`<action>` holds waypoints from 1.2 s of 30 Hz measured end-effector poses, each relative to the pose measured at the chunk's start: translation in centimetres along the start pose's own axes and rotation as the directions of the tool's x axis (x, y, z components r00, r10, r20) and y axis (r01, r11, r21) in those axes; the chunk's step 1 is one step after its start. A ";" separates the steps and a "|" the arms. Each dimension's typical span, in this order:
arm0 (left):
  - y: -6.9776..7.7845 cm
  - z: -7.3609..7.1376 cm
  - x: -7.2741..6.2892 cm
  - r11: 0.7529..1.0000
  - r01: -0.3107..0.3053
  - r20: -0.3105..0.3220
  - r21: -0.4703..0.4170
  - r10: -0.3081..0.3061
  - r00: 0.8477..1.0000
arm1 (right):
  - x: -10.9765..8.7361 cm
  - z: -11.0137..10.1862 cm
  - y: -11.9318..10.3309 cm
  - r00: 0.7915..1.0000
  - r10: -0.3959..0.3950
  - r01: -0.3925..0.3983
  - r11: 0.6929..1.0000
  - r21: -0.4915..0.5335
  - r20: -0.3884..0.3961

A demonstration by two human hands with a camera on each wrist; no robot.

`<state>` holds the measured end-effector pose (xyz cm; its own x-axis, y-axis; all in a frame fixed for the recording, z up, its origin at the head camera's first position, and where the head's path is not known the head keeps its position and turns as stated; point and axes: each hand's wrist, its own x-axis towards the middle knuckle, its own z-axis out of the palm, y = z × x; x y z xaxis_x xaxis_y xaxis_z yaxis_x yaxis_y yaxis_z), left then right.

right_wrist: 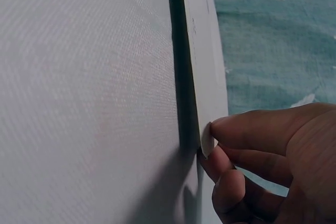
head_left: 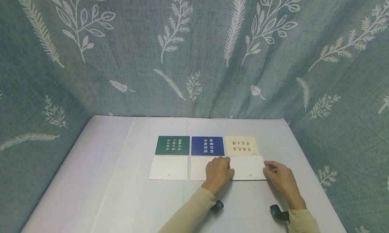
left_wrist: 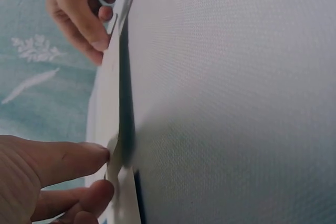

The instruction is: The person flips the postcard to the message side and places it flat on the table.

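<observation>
A plain white card [head_left: 247, 168] with a small printed mark near its lower edge is held between my two hands. My left hand [head_left: 218, 174] pinches its left edge between thumb and fingers and covers part of another white card [head_left: 198, 169]. At the right edge, my right hand [head_left: 281, 177] pinches the card between thumb and fingertips. Both wrist views show the held card [left_wrist: 109, 98] nearly edge-on, with a dark shadow strip beside it on the table. In the right wrist view the thumb and fingers [right_wrist: 252, 129] grip its near corner.
Behind the white cards lie a green card [head_left: 172, 145], a blue card [head_left: 208, 146] and a cream card [head_left: 242, 146], each with printed characters. A third white card [head_left: 169, 168] lies at the left. The white-covered table [head_left: 121, 192] is enclosed by leaf-patterned green curtains [head_left: 206, 91].
</observation>
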<state>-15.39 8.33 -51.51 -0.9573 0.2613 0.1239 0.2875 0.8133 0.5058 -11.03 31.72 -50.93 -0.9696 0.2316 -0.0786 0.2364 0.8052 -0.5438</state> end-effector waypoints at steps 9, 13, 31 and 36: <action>-0.1 0.2 0.0 1.000 -0.021 -0.023 0.020 0.021 1.000 | 0.0 0.0 -0.3 1.000 0.018 -0.018 1.000 -0.011 0.011; -0.1 0.1 0.1 0.999 -0.030 -0.041 0.020 0.031 0.999 | 0.2 0.1 -0.4 0.999 0.029 -0.028 0.999 -0.019 0.027; -0.3 -0.2 -0.1 0.999 -0.031 -0.059 -0.010 0.030 0.998 | 0.2 0.1 -0.4 0.996 0.071 -0.071 0.997 -0.008 0.048; -0.8 -1.4 -1.1 0.999 -0.019 -0.083 -0.036 0.015 0.996 | -0.1 0.6 -0.6 0.999 0.049 -0.048 0.998 0.041 -0.019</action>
<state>-14.58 6.62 -50.88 -0.9520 0.2297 0.2023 0.3038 0.7888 0.5342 -11.12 30.86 -51.06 -0.9556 0.2808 -0.0896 0.2801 0.7703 -0.5729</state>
